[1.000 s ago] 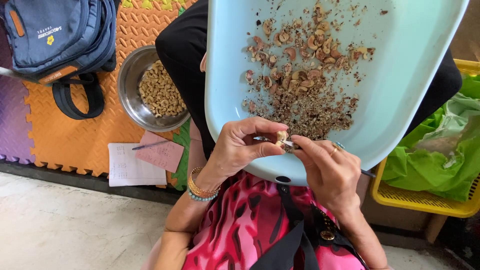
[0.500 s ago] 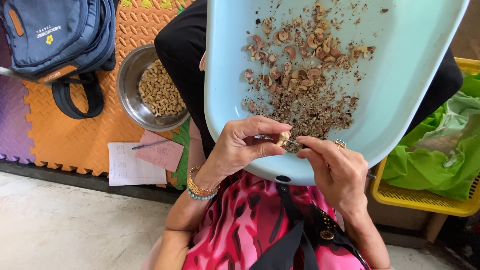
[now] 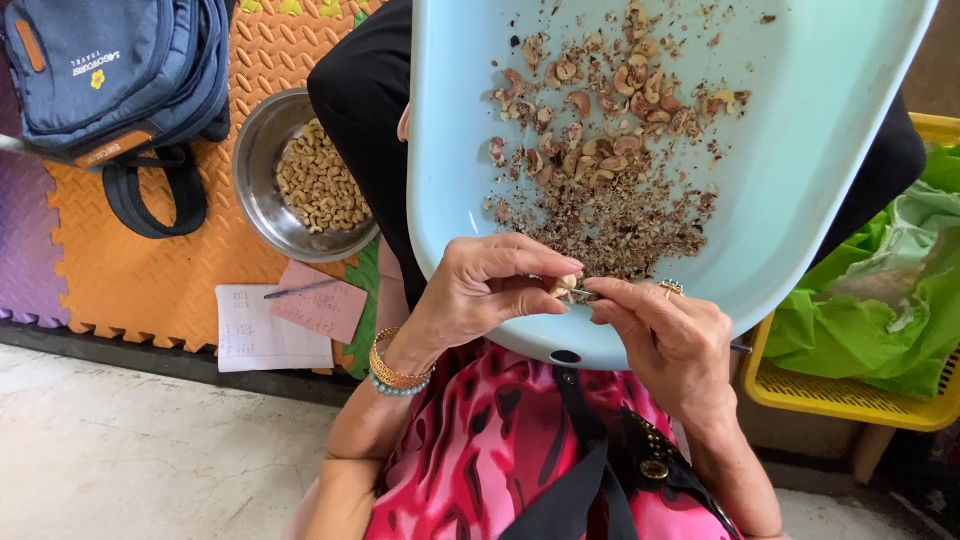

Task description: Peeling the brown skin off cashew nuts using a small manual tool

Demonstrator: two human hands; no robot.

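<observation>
Presently, a pale cashew nut (image 3: 567, 287) is pinched between the left hand (image 3: 480, 290) fingertips, while a thin blade is gripped against it by the right hand (image 3: 668, 340). Just beyond, nuts and husk litter a light-blue tray (image 3: 800, 180); a steel bowl (image 3: 262, 170) lies further left.

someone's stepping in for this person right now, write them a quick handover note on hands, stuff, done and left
Left hand: fingertips pinch a pale cashew nut over the near edge of the light blue tray.
Right hand: meets the left at the nut, gripping a thin tool I cannot make out clearly.
Things: unpeeled nuts lie in the tray's middle, a heap of brown skin flakes nearer the hands. A steel bowl on the orange mat holds pale peeled nuts.
Done: many nuts in the bowl, judging by the flakes.
Left: the nut in hand and the nuts on the tray.
</observation>
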